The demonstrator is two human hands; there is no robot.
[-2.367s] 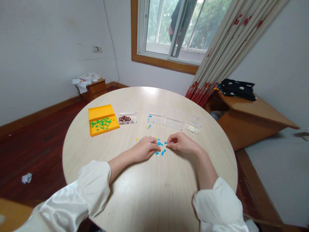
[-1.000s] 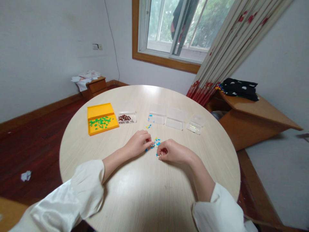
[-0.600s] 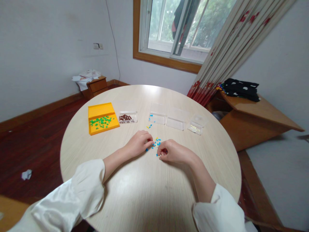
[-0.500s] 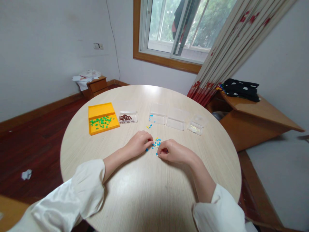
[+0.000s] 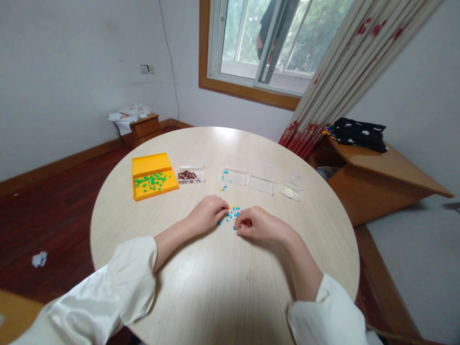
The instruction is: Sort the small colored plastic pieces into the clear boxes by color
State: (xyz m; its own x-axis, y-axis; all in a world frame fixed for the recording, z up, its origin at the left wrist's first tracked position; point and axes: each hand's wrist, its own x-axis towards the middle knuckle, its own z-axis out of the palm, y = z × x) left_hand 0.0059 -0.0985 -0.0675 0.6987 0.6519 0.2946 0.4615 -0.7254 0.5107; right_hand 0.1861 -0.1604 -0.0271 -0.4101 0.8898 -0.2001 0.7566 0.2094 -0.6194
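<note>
Small blue, yellow and white pieces (image 5: 235, 211) lie in a loose pile on the round table (image 5: 201, 287), between my two hands. My left hand (image 5: 210, 212) rests at the pile's left side, fingers curled together; a blue piece (image 5: 219, 223) is by its fingertips. At the pile's right, my right hand (image 5: 251, 224) has thumb and fingers pinched down at the tabletop, with small blue and white pieces (image 5: 235, 229) at the tips. Whether either hand grips a piece is too small to tell.
Behind the hands stand a yellow box (image 5: 154, 191) with green pieces, a clear box (image 5: 201, 180) with brown pieces, and clear boxes (image 5: 261, 186) further right, one with pale pieces (image 5: 290, 191). A few blue and yellow pieces (image 5: 223, 188) lie before them.
The fingers of my right hand have shifted slightly at the small pieces near their tips. My left hand has barely moved.
</note>
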